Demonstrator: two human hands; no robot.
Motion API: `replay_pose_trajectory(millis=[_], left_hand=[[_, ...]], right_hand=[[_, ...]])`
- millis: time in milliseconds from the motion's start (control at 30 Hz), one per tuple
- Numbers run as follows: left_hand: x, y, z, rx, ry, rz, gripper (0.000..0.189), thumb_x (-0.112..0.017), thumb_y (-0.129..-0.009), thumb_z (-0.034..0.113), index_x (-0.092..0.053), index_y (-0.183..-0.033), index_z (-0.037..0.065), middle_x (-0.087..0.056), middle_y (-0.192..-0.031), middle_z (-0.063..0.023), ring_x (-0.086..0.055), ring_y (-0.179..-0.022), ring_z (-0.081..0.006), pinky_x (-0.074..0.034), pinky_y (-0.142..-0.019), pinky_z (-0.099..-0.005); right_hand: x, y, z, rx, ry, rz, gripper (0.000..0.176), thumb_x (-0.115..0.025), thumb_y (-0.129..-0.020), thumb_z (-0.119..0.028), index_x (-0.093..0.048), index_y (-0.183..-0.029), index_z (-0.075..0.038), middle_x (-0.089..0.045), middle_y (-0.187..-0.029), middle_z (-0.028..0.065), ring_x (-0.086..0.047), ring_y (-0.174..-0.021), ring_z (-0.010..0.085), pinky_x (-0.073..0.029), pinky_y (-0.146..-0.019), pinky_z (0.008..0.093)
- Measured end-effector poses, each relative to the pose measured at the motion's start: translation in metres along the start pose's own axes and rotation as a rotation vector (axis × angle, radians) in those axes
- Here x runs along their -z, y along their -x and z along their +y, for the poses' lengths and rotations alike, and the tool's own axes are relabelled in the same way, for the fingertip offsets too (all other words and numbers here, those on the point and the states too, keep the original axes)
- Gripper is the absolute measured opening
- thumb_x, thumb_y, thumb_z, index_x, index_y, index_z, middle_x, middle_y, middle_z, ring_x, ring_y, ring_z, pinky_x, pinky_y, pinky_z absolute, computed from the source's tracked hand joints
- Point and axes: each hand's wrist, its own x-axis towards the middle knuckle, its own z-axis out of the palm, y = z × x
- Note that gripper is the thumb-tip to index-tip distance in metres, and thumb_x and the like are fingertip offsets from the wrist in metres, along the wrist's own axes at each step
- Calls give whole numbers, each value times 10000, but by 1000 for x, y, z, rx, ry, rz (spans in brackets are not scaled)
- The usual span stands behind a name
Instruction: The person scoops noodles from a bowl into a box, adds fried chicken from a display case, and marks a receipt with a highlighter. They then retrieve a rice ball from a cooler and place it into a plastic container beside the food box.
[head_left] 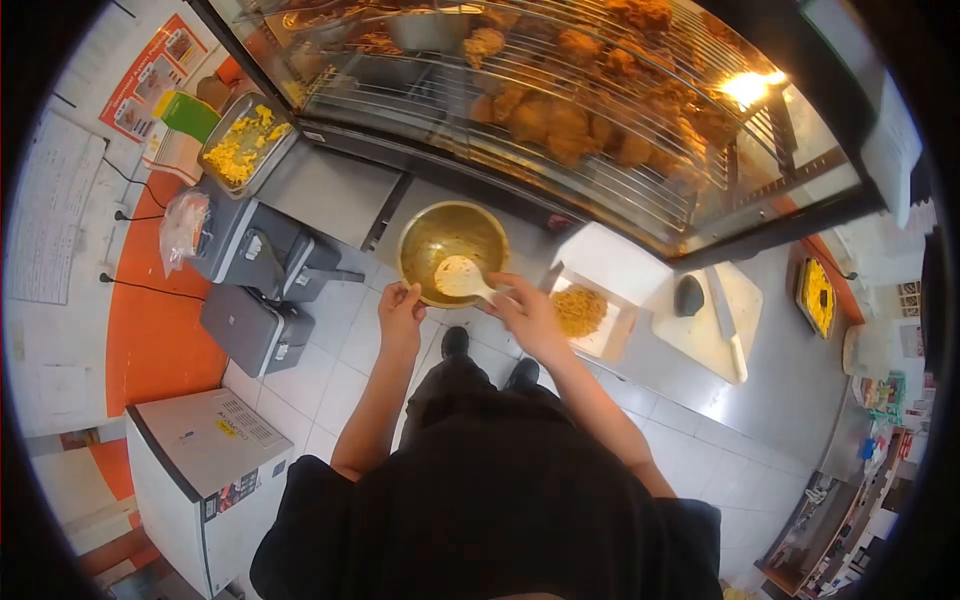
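Observation:
A round metal mixing bowl (pixel 488 222) with brownish smears inside is held out in front of my body. My left hand (pixel 402 308) is closed on its near left rim. My right hand (pixel 524 312) grips the handle of a pale, wide-headed serving spoon (pixel 458 276); the head, specked with sauce, lies over the near part of the bowl. Just right of my right hand, an open white takeaway box (pixel 618 333) on the counter holds orange-brown food (pixel 580 310), perhaps noodles or rice.
A glass warming cabinet (pixel 420 150) with fried chicken spans the back. Right of the box, a knife (pixel 724 315) and a dark object (pixel 689 296) lie on a cutting board (pixel 680 335). A tray (pixel 270 175) of yellow food stands left, above grey bins (pixel 250 325). A white fridge (pixel 190 500) stands nearer.

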Motion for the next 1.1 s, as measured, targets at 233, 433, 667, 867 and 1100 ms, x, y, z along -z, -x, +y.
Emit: replay_pose_trajectory(millis=[233,433,667,867,1100], left_hand=[[65,-84,29,4,108,178,176,-630,-833,64,-473,-904,99,-529,-792,-7,-510,-646,-109,-322,-465,-194],[105,-135,51,17,179,184,180,-617,-836,44,-472,-938,75,-557,-903,-54,-575,-736,-148,-363,-483,-194],[115,-184,60,-138,243,209,195,-611,-840,35,-458,-960,18,-549,-975,-119,-598,-779,-202,-526,-660,-268],[102,-169,59,-103,125,199,292,-628,-862,213,-438,-987,30,-519,-925,-97,-612,-856,-274,-520,-658,-299],[109,-109,47,90,24,172,262,-514,-923,314,-481,-930,54,-544,-868,-88,-601,-833,-250,-482,-672,-321]], right_hand=[[-45,-44,-27,-47,-17,-172,447,-471,-936,-242,-370,-1334,-65,-596,-1084,90,-611,-795,131,-476,-622,260],[39,26,-2,-153,-117,519,328,-452,-934,-231,-537,-1170,-20,-634,-991,79,-569,-750,95,-439,-605,188],[46,109,35,-443,-159,928,331,-487,-917,-274,-549,-1151,-50,-640,-931,57,-533,-706,90,-382,-578,192],[34,111,65,-378,-132,1016,299,-469,-935,-300,-611,-972,-40,-643,-885,58,-540,-703,94,-380,-565,199],[7,43,42,-59,-73,940,235,-467,-938,-214,-605,-901,-28,-618,-863,48,-549,-713,100,-390,-555,204]])
